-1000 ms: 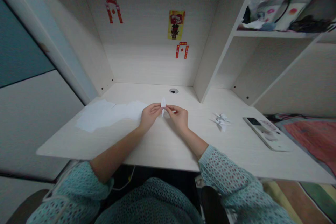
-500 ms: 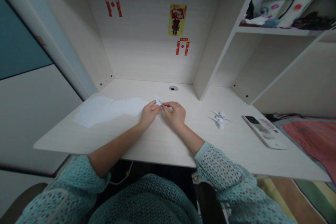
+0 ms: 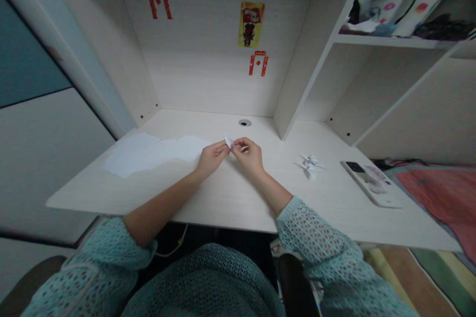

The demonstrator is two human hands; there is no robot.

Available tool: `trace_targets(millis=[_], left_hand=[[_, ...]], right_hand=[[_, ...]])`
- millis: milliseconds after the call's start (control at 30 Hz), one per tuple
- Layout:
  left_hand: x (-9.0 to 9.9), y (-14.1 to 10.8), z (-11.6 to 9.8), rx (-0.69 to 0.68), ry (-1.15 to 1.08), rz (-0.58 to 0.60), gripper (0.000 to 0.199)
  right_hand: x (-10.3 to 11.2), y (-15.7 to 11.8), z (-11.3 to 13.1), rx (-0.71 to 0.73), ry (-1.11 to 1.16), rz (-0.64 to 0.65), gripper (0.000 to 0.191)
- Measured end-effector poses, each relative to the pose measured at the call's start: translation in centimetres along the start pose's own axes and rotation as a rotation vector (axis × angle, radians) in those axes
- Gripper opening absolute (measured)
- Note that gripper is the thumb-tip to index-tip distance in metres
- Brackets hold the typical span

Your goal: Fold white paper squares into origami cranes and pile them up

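A small piece of folded white paper [image 3: 228,141] is pinched between my two hands above the middle of the desk. My left hand [image 3: 213,158] grips it from the left with thumb and fingers together. From the right, my right hand [image 3: 248,155] holds its edge between thumb and forefinger, the other fingers curled. Part of the paper is covered by my fingertips. White paper sheets [image 3: 137,155] lie flat to the left of my left hand. Off to the right rests a small cluster of folded white paper shapes [image 3: 311,164] with pointed ends.
A phone in a pale case [image 3: 371,184] lies near the desk's right side. Behind my hands is a round cable hole [image 3: 245,123]. An upright divider [image 3: 303,74] stands at the back right, beside a shelf [image 3: 394,40] bearing cups and bags.
The folded paper has turned a little and shifted slightly right between my fingers. My right fingers have moved up along its edge. The whole view has tipped slightly.
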State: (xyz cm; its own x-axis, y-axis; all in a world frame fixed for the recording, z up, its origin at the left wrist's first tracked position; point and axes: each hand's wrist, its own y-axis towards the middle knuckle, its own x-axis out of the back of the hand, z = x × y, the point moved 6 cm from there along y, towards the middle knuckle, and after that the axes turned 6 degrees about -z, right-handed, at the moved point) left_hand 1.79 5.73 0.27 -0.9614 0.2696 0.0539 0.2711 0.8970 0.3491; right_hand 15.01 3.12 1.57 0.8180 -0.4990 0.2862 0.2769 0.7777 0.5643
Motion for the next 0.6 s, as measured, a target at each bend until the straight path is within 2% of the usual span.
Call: trace_targets(millis=[300, 600], left_hand=[[0.47, -0.16, -0.28, -0.026, 0.037, -0.084, 0.047], [0.48, -0.24, -0.41, -0.056, 0.092, -0.061, 0.04]], right_hand=[[-0.09, -0.2, 0.35, 0.025, 0.096, 0.033, 0.018], [-0.24, -0.18, 0.01, -0.038, 0.09, 0.052, 0.03]])
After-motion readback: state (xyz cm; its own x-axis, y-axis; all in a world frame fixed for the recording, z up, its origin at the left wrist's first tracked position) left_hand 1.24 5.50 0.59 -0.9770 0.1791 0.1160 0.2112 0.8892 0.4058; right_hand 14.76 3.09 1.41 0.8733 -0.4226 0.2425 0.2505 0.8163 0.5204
